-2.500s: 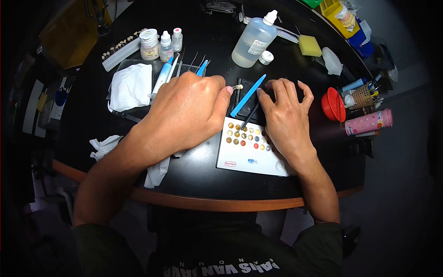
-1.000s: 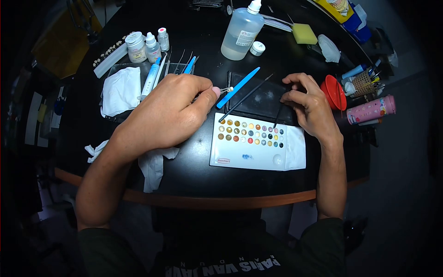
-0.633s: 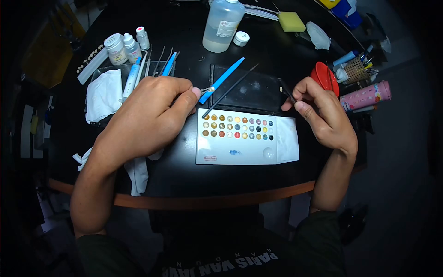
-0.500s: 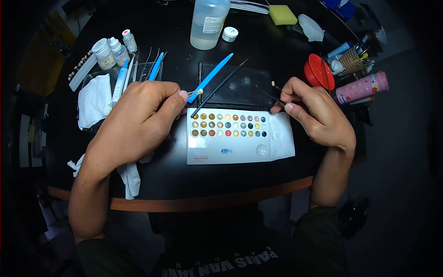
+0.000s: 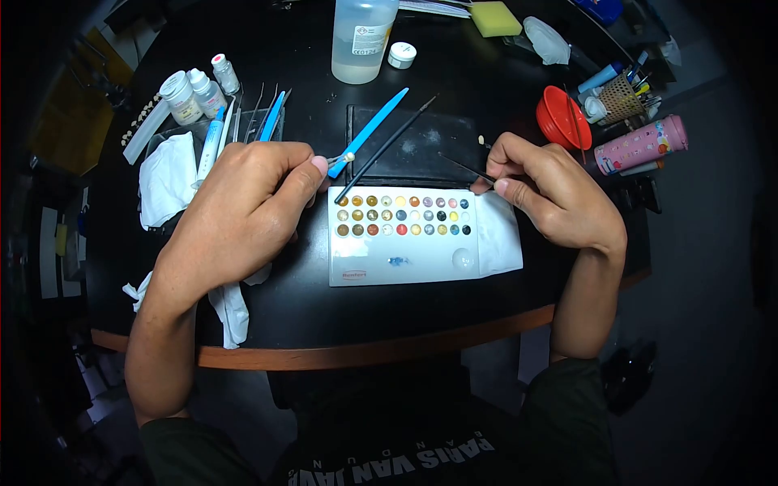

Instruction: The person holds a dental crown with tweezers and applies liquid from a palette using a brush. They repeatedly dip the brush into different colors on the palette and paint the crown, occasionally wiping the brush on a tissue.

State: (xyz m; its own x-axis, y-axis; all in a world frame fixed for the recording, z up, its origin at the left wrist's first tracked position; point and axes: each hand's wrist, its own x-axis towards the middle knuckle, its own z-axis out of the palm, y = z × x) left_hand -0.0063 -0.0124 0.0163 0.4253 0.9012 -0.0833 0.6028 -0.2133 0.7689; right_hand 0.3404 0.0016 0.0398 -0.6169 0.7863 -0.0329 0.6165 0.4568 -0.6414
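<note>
My left hand (image 5: 251, 186) pinches a small metal holder, probably tweezers, with a tiny tooth crown (image 5: 349, 157) at its tip. In the closed fingers of my right hand (image 5: 547, 182) is a fine paintbrush (image 5: 468, 170), its tip pointing left toward the crown but apart from it. Between and below the hands lies a white palette (image 5: 369, 251) with rows of coloured pastes and a blue smear. A dark-handled brush (image 5: 385, 150) rests with one end on the palette's upper left corner, beside a blue-handled tool (image 5: 377, 125). A small tooth-coloured piece (image 5: 481, 140) shows just beyond my right fingers.
White tissue (image 5: 500, 235) lies right of the palette. At the left are jars (image 5: 181, 97), tools and cloth (image 5: 166, 178). A large bottle (image 5: 362, 44) stands at the back. Red bowls (image 5: 563, 117), a pink flask (image 5: 640, 146) and a pen basket (image 5: 620, 99) stand right.
The view has shifted slightly. My right hand has moved its brush a little to the left, with the tip nearer the crown. Both hands keep their grips.
</note>
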